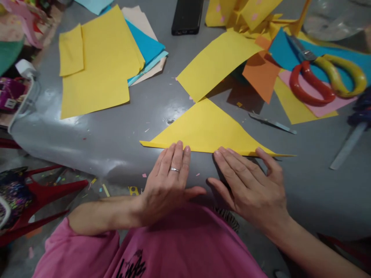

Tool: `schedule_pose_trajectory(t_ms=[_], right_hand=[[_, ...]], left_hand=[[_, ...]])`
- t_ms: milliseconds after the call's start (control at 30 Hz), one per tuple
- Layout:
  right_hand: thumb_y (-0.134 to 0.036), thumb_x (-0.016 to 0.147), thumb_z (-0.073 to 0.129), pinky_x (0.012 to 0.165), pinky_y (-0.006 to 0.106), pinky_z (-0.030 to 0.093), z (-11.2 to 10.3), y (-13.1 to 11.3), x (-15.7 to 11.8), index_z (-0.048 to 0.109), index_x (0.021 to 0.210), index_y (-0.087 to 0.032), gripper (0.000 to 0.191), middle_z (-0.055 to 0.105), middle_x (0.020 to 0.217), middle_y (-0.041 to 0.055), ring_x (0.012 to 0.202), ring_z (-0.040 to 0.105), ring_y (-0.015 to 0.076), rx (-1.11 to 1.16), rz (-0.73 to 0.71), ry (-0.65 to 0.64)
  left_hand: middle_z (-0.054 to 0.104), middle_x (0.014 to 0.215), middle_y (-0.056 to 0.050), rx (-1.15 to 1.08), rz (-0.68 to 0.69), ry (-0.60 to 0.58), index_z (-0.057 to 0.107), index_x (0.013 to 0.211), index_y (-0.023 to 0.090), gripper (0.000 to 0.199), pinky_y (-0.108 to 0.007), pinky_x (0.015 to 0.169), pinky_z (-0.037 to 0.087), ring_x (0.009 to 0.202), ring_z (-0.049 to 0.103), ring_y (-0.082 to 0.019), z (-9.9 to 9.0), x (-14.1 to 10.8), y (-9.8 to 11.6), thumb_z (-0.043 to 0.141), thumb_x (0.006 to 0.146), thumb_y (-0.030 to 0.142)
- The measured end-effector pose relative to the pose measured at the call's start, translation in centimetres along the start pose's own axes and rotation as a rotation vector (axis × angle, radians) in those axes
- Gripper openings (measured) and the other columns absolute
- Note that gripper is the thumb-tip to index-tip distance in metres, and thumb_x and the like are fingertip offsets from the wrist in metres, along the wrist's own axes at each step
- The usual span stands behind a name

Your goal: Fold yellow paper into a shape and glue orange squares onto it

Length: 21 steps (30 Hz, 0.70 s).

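Observation:
A yellow sheet of paper (203, 123) lies folded into a wide triangle, with a narrow fold along its near edge. My left hand (171, 173) rests flat, its fingertips on that folded edge left of the middle; a ring is on one finger. Farther right along the same edge, my right hand (249, 181) presses with its fingers stretched out and its thumb spread to the side. The paper's pointed ends stick out beyond both hands. Neither hand is closed around anything.
Scissors (324, 73) with red and yellow handles lie on coloured paper at the right, near tweezers (272, 122) and a glue stick (348, 146). Yellow sheets (98, 65) are stacked at the left. A black phone (187, 17) lies at the back of the grey table (150, 112).

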State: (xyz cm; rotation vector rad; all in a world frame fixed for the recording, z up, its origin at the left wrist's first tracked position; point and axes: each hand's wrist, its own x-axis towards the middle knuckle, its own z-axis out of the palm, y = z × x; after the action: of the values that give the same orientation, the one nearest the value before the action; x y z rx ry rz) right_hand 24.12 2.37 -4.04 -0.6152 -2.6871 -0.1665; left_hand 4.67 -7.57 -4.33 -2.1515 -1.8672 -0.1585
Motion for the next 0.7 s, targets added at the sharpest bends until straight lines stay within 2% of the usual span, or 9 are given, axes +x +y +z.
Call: schedule_pose_trajectory(t_ms=[133,267,400,533,600,700], right_hand=[[-0.031,0.094,0.067,0.107,0.056,0.038,0.1,-0.2,0.3,0.041,0.154,-0.007,0.069,0.071,0.127,0.0208,0.103,0.073,0.0347,0.006,-0.003,0.001],[-0.032,0.094,0.066,0.107,0.055,0.039,-0.1,-0.3,0.4,0.042,0.154,-0.009,0.068,0.071,0.128,0.0193,0.105,0.072,0.0338,0.009,0.014,-0.007],[-0.035,0.094,0.066,0.109,0.053,0.04,-0.7,1.3,-0.7,0.045,0.152,-0.009,0.067,0.071,0.128,0.019,0.107,0.072,0.0333,-0.054,0.054,-0.002],[-0.037,0.097,0.061,0.111,0.057,0.04,-1.3,3.5,-2.7,0.04,0.155,-0.011,0.066,0.07,0.13,0.02,0.111,0.071,0.0348,-0.135,0.135,-0.016],[-0.04,0.098,0.06,0.112,0.059,0.038,-1.4,3.8,-3.3,0.04,0.155,-0.01,0.067,0.068,0.133,0.0209,0.113,0.07,0.0356,-0.143,0.137,-0.025],[-0.043,0.097,0.06,0.113,0.061,0.036,-1.2,3.6,-3.6,0.044,0.151,-0.007,0.067,0.066,0.134,0.0227,0.115,0.069,0.0366,-0.134,0.144,-0.013]], left_hand=[[0.059,0.141,-0.028,0.06,-0.054,-0.05,0.051,0.141,-0.006,0.088,-0.045,0.112,0.047,0.129,0.06,-0.037,-0.8,-0.8,-1.3,0.044,0.095,0.068],[0.062,0.135,-0.031,0.061,-0.072,-0.007,0.051,0.139,-0.009,0.096,-0.049,0.108,0.049,0.125,0.062,-0.04,-0.7,-1.8,-2.5,0.048,0.09,0.073],[0.063,0.132,-0.032,0.04,-0.057,0.033,0.051,0.139,-0.009,0.097,-0.049,0.105,0.05,0.121,0.063,-0.041,-0.5,-2.1,-2.9,0.051,0.087,0.074],[0.061,0.135,-0.031,0.05,-0.034,-0.03,0.047,0.146,0.0,0.095,-0.049,0.101,0.05,0.12,0.063,-0.04,-0.6,-1.9,-2.8,0.053,0.086,0.073],[0.062,0.134,-0.029,0.064,-0.024,-0.041,0.047,0.147,0.004,0.094,-0.049,0.097,0.051,0.117,0.063,-0.039,-0.7,-2.1,-3.1,0.051,0.085,0.076],[0.067,0.125,-0.028,0.11,-0.043,0.003,0.046,0.145,0.001,0.095,-0.047,0.092,0.051,0.107,0.066,-0.037,-1.0,-2.8,-4.5,0.05,0.086,0.076]])
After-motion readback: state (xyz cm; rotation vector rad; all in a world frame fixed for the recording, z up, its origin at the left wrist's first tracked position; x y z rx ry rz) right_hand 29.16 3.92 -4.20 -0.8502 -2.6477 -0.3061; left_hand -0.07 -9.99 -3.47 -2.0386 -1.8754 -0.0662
